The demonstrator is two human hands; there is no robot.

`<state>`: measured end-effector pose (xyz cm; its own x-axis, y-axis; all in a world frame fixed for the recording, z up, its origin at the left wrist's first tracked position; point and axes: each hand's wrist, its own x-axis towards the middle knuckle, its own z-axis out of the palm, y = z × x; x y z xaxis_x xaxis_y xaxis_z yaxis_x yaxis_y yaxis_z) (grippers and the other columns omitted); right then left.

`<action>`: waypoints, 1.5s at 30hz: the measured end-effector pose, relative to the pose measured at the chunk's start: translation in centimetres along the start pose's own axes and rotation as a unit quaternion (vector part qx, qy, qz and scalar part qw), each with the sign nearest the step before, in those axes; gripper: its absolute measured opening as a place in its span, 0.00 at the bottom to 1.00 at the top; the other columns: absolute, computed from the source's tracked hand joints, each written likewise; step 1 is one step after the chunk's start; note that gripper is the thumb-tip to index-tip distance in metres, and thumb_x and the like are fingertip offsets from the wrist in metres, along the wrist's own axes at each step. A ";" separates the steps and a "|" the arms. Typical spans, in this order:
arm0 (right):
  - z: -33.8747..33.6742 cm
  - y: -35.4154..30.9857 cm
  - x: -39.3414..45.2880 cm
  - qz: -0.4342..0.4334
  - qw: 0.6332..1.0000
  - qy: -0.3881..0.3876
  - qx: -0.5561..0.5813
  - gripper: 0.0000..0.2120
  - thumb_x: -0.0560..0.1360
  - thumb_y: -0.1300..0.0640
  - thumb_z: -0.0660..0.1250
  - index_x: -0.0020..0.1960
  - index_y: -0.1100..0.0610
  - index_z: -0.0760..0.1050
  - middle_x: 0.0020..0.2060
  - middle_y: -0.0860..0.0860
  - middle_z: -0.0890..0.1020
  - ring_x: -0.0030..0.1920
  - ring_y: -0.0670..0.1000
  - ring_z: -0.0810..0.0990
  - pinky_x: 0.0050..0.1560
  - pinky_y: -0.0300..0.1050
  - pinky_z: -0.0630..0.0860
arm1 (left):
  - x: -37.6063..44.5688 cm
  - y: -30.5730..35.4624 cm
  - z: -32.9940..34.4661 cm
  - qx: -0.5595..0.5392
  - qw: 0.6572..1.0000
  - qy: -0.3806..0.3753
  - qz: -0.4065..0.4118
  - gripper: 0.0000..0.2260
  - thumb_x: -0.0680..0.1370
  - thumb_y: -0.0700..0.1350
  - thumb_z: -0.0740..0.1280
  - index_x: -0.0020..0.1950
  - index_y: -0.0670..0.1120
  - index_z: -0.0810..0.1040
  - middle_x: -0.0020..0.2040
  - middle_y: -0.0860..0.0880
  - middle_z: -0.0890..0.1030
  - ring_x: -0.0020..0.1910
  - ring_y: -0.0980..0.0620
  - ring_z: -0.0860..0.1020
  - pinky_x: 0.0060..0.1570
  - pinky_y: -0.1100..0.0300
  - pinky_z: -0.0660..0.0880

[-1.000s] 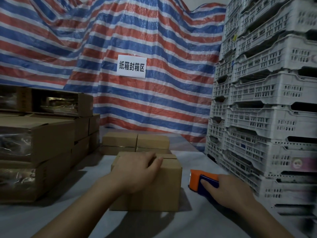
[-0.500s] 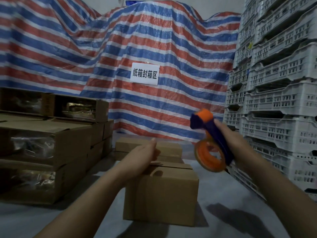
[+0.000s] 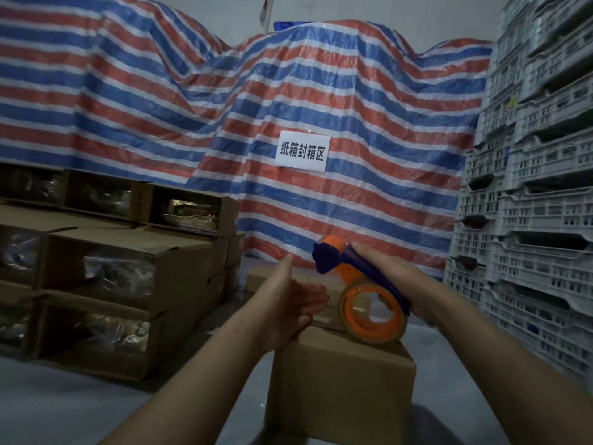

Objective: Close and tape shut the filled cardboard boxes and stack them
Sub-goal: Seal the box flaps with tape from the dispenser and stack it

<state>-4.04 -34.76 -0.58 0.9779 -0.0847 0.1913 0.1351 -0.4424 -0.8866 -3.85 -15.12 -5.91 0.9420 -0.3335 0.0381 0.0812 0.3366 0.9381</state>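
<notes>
In the head view the cardboard box point(image 3: 340, 380) sits low at centre, six o'clock of both hands, its long axis running away from the camera. The right hand point(image 3: 407, 284) grips the tape dispenser point(image 3: 362, 290), roll just above the box's far top edge. The left hand point(image 3: 288, 303), nine o'clock of the roll, hovers with straight, relaxed fingers, empty.

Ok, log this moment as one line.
right hand: grips dispenser | left hand: open beside it | box: closed, untaped
</notes>
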 end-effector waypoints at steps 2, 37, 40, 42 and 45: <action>0.1 -0.1 0.2 -0.003 1.000 -0.010 -0.023 0.30 0.70 0.26 0.65 0.41 0.55 0.82 0.27 0.51 0.81 0.22 0.46 0.77 0.23 0.36 0.71 | 0.1 0.0 -0.4 -0.037 0.999 0.006 -0.001 0.28 0.80 0.62 0.59 0.56 0.36 0.78 0.52 0.38 0.83 0.54 0.44 0.80 0.60 0.52 0.73; 0.6 -0.8 2.1 -0.009 0.990 -0.038 -0.139 0.38 0.67 0.22 0.62 0.50 0.55 0.84 0.40 0.54 0.88 0.36 0.49 0.85 0.45 0.43 0.79 | 0.9 -0.5 -0.8 -0.139 0.987 0.078 0.007 0.10 0.76 0.42 0.69 0.56 0.41 0.79 0.46 0.43 0.83 0.53 0.45 0.81 0.53 0.44 0.74; 0.4 -1.3 1.8 0.005 0.988 -0.045 -0.146 0.35 0.70 0.24 0.63 0.51 0.55 0.83 0.39 0.53 0.87 0.33 0.48 0.84 0.39 0.40 0.77 | 0.7 -0.7 -0.8 -0.126 0.988 0.088 0.018 0.06 0.75 0.38 0.68 0.52 0.40 0.79 0.41 0.45 0.82 0.49 0.48 0.81 0.52 0.46 0.77; 0.0 -1.8 1.5 0.024 0.985 -0.057 -0.158 0.33 0.71 0.27 0.64 0.52 0.56 0.81 0.37 0.52 0.87 0.31 0.46 0.83 0.33 0.38 0.76 | 0.8 -0.9 -0.5 -0.097 0.990 0.097 0.023 0.04 0.75 0.36 0.67 0.49 0.39 0.79 0.35 0.46 0.80 0.43 0.49 0.79 0.49 0.48 0.78; -1.7 -2.1 1.1 0.047 0.980 -0.080 -0.175 0.30 0.72 0.29 0.66 0.52 0.57 0.80 0.34 0.51 0.85 0.29 0.46 0.81 0.31 0.38 0.75 | 0.8 -0.9 -0.2 -0.101 0.985 0.132 0.035 0.05 0.79 0.37 0.62 0.46 0.41 0.77 0.29 0.48 0.76 0.36 0.51 0.76 0.49 0.48 0.79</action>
<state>-3.52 -35.48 2.20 0.9997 -0.0116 0.0225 0.0073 -0.7208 -0.6931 -3.07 -15.49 -6.85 0.9974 -0.0705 -0.0151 0.0502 0.5280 0.8478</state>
